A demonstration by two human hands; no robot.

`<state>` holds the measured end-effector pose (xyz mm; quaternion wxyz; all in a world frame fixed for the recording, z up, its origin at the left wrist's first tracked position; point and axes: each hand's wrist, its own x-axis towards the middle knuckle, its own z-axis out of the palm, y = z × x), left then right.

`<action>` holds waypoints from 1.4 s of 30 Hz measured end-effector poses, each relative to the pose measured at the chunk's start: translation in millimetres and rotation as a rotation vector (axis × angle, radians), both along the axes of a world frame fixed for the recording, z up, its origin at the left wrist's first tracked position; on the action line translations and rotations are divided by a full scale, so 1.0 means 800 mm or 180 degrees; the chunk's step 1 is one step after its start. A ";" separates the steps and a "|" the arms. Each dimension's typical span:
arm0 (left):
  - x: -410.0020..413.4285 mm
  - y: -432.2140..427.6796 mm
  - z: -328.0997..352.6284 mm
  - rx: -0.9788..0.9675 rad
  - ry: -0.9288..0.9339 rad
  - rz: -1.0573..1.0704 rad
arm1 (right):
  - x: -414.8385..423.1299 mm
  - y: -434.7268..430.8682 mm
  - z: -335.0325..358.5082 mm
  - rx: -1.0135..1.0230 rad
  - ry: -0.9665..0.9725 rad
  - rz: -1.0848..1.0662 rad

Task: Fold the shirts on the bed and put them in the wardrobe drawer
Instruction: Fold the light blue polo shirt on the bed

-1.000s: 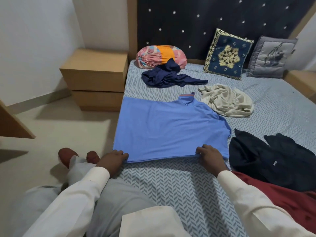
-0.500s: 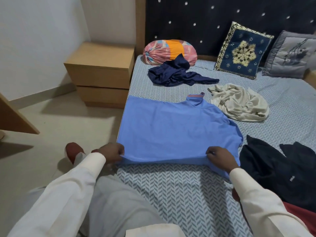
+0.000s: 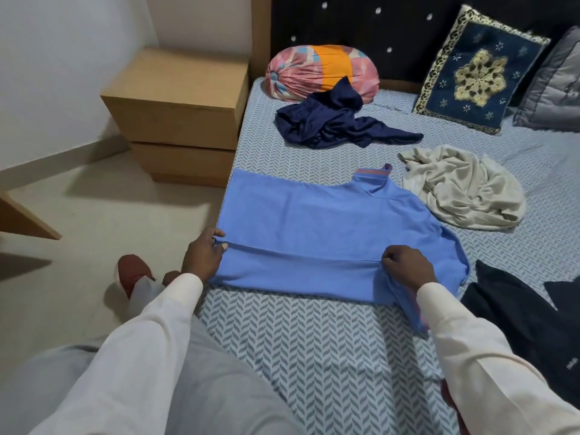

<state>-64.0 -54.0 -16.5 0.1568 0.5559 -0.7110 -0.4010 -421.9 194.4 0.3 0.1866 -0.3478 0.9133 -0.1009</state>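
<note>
My left hand (image 3: 204,257) and right hand (image 3: 408,270) each pinch the lifted hem of the blue shirt (image 3: 314,215), crease running sideways between them; collar (image 3: 373,177) lies ahead, away from me.

A home bedroom: a bed (image 3: 314,356) with a padded headboard (image 3: 392,32), cushions (image 3: 477,70) and a wooden nightstand (image 3: 179,111).

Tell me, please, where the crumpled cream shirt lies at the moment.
The cream shirt lies mid-right in the head view, on the bed, just right of the collar of the blue shirt and nearer than the navy shirt.
</note>
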 end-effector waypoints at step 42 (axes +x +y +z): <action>-0.133 0.195 -0.075 -0.1313 -0.1993 -0.3125 | -0.073 0.118 0.018 0.0069 -0.0356 -0.0872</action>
